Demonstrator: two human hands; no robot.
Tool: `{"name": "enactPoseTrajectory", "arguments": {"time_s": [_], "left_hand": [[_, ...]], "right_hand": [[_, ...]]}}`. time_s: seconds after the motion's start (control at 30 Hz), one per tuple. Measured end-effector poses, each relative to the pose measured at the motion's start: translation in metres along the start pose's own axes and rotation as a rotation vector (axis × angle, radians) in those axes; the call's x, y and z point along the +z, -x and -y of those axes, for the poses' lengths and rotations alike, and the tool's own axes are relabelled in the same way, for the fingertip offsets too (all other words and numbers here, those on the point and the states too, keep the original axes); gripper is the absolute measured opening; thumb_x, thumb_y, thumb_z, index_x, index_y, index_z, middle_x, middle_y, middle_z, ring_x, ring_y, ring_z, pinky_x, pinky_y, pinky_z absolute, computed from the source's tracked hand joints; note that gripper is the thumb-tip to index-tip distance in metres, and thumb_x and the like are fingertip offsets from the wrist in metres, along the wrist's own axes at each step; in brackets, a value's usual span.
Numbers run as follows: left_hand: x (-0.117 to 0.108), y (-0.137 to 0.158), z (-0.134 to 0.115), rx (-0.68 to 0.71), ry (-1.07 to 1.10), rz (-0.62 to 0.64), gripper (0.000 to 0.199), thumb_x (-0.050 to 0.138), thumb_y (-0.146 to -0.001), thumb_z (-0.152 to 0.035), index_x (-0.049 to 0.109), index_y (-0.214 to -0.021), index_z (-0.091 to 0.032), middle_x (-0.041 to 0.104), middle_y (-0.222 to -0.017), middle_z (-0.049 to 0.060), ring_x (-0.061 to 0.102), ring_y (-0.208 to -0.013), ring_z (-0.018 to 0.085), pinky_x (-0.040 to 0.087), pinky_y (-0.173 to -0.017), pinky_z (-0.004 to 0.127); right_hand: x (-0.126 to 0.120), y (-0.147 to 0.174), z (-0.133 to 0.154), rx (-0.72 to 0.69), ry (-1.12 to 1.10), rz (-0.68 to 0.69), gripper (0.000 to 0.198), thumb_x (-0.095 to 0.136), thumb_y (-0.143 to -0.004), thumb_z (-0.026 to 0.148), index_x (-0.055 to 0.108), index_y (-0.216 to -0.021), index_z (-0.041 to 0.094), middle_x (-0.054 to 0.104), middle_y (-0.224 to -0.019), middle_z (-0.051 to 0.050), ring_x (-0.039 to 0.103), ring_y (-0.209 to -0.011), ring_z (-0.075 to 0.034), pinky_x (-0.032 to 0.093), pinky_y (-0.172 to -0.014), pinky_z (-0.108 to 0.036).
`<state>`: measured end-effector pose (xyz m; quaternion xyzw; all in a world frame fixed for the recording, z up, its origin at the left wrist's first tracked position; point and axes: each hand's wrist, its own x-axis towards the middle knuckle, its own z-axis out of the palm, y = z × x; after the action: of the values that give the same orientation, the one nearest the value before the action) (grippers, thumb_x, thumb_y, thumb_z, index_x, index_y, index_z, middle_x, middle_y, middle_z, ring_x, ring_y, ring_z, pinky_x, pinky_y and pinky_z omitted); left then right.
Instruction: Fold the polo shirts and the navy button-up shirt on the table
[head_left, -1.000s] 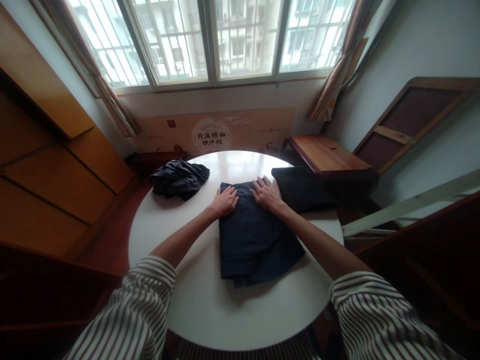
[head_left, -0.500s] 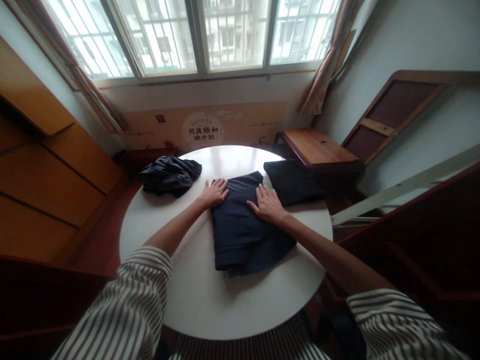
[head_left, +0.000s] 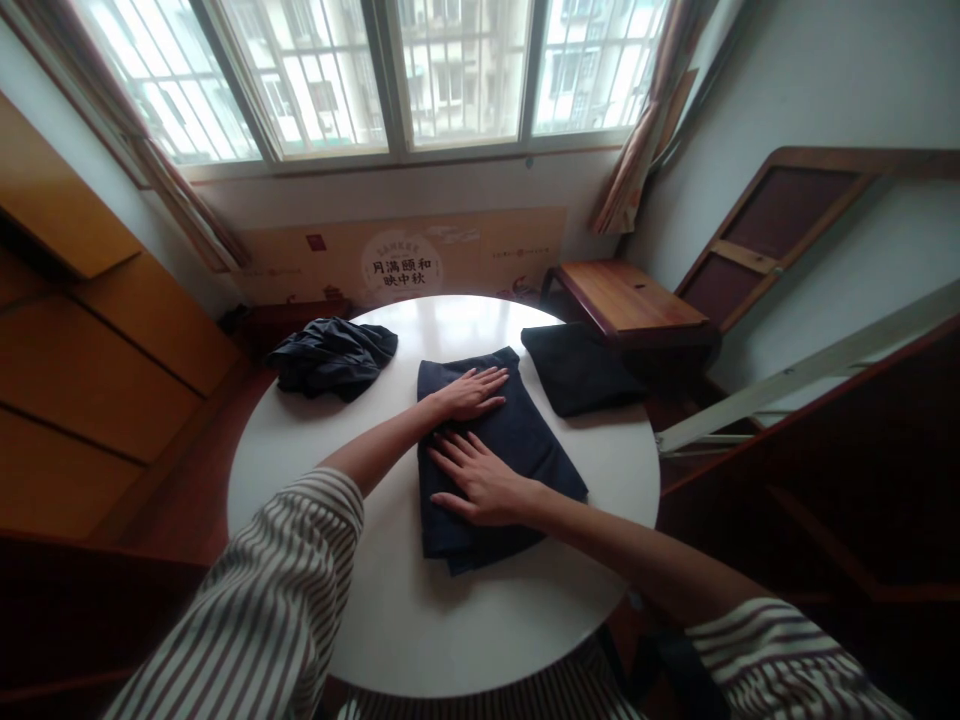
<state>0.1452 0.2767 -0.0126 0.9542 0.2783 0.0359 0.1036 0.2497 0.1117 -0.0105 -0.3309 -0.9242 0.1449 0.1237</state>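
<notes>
A folded dark navy garment [head_left: 536, 435] lies flat on the white round table [head_left: 390, 620]; it widens toward its near right corner, and I cannot tell its exact kind. My left hand [head_left: 472, 393] rests open on its far part, fingers stretched to the right. Nearer to me, my right hand [head_left: 480, 482] lies open with spread fingers on its left and middle part. Both palms face down on the cloth, gripping nothing. Some of the garment is hidden beneath my hands.
A crumpled shiny black cloth [head_left: 334, 355] sits at the table's far left edge. At the far right lies a folded black cloth [head_left: 581, 368], reaching the rim. Beyond it stands a low wooden table [head_left: 637, 295]. A printed cardboard panel [head_left: 465, 260] leans below the window.
My left hand has slid right from the garment's far left edge onto its middle. My right hand has moved nearer and left across the cloth. The view has shifted slightly.
</notes>
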Motion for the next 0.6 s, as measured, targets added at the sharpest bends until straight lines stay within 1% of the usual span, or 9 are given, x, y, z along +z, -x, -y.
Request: {"name": "enactPoseTrajectory", "arguments": {"time_s": [0.1, 0.17, 0.27, 0.33, 0.37, 0.43, 0.5, 0.53, 0.6], "left_hand": [[0.004, -0.026, 0.002, -0.097, -0.012, 0.032, 0.066, 0.025, -0.102, -0.052, 0.019, -0.157, -0.014, 0.016, -0.163, 0.012, 0.014, -0.151, 0.025, 0.012, -0.12, 0.052], [0.005, -0.038, 0.006, -0.134, -0.037, 0.037, 0.067, 0.023, -0.102, -0.053, 0.018, -0.157, -0.015, 0.017, -0.163, 0.011, 0.015, -0.151, 0.026, 0.014, -0.119, 0.055], [0.007, -0.049, 0.011, -0.159, -0.042, 0.014, 0.066, 0.021, -0.102, -0.055, 0.02, -0.157, -0.018, 0.02, -0.163, 0.01, 0.018, -0.15, 0.027, 0.016, -0.119, 0.057], [0.011, -0.053, 0.015, -0.166, -0.013, -0.014, 0.065, 0.024, -0.102, -0.055, 0.022, -0.157, -0.021, 0.022, -0.162, 0.009, 0.02, -0.15, 0.027, 0.016, -0.119, 0.057], [0.012, -0.055, 0.017, -0.166, 0.015, -0.025, 0.063, 0.026, -0.102, -0.054, 0.024, -0.156, -0.022, 0.023, -0.162, 0.007, 0.02, -0.15, 0.026, 0.015, -0.119, 0.056], [0.014, -0.058, 0.023, -0.17, 0.111, -0.059, 0.056, 0.028, -0.103, -0.049, 0.032, -0.153, -0.025, 0.028, -0.161, 0.004, 0.024, -0.149, 0.025, 0.016, -0.12, 0.053], [0.011, -0.056, 0.031, -0.195, 0.219, -0.151, 0.051, 0.025, -0.104, -0.041, 0.041, -0.149, -0.023, 0.039, -0.156, 0.004, 0.033, -0.145, 0.021, 0.023, -0.12, 0.045], [0.008, -0.051, 0.036, -0.214, 0.254, -0.208, 0.05, 0.022, -0.105, -0.036, 0.044, -0.147, -0.021, 0.044, -0.153, 0.005, 0.038, -0.143, 0.02, 0.027, -0.119, 0.04], [-0.003, -0.035, 0.044, -0.244, 0.271, -0.303, 0.049, 0.023, -0.104, -0.03, 0.049, -0.144, -0.017, 0.05, -0.148, 0.008, 0.045, -0.138, 0.019, 0.032, -0.117, 0.036]], "right_hand": [[0.004, 0.011, 0.01, 0.014, -0.038, 0.03, 0.08, 0.033, -0.098, 0.062, 0.021, -0.157, 0.01, 0.019, -0.161, -0.02, 0.014, -0.15, -0.033, 0.009, -0.12, -0.056], [0.005, 0.02, 0.018, -0.006, -0.065, 0.061, 0.08, 0.034, -0.098, 0.062, 0.018, -0.158, 0.013, 0.014, -0.162, -0.021, 0.01, -0.151, -0.034, 0.006, -0.119, -0.058], [0.002, 0.034, 0.034, -0.068, -0.103, 0.116, 0.074, 0.038, -0.098, 0.059, 0.022, -0.158, 0.018, 0.005, -0.163, -0.021, 0.003, -0.151, -0.035, 0.008, -0.118, -0.06], [-0.005, 0.038, 0.042, -0.108, -0.115, 0.136, 0.072, 0.042, -0.097, 0.057, 0.027, -0.156, 0.018, 0.007, -0.163, -0.022, 0.004, -0.15, -0.037, 0.013, -0.117, -0.06], [-0.01, 0.038, 0.044, -0.123, -0.114, 0.134, 0.07, 0.043, -0.097, 0.056, 0.032, -0.154, 0.017, 0.013, -0.162, -0.023, 0.01, -0.15, -0.037, 0.016, -0.117, -0.06], [-0.024, 0.032, 0.042, -0.145, -0.113, 0.113, 0.058, 0.043, -0.099, 0.05, 0.047, -0.146, 0.016, 0.036, -0.154, -0.022, 0.033, -0.143, -0.035, 0.028, -0.114, -0.056], [-0.038, 0.017, 0.03, -0.158, -0.137, 0.067, 0.045, 0.042, -0.101, 0.042, 0.058, -0.134, 0.016, 0.06, -0.134, -0.018, 0.055, -0.125, -0.028, 0.042, -0.106, -0.045], [-0.043, 0.008, 0.02, -0.157, -0.148, 0.03, 0.04, 0.041, -0.102, 0.037, 0.061, -0.13, 0.015, 0.065, -0.125, -0.015, 0.061, -0.116, -0.025, 0.047, -0.101, -0.04], [-0.05, -0.014, -0.004, -0.129, -0.139, -0.073, 0.035, 0.042, -0.101, 0.028, 0.063, -0.125, 0.014, 0.069, -0.118, -0.013, 0.065, -0.108, -0.022, 0.05, -0.096, -0.035]]}}
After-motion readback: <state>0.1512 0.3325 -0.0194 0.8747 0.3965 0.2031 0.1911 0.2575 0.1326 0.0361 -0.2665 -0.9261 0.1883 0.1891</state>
